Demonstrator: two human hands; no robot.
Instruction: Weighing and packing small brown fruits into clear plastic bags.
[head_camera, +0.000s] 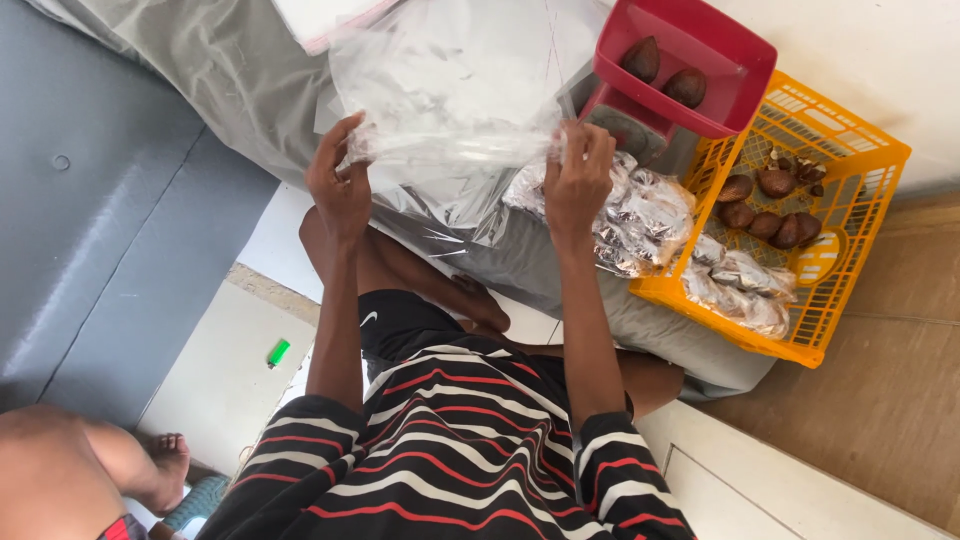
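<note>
Clear plastic bag (450, 90) between both hands

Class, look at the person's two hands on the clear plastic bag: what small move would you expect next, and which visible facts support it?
Probably pulling the clear plastic bag open: the left hand and right hand each pinch its edge, apart.

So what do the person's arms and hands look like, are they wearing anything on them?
Both hands, the left hand and the right hand, are bare: no gloves, rings or watch show. The forearms are bare too. Sleeves reach about the elbows, black with white and red stripes, matching the shirt.
</note>
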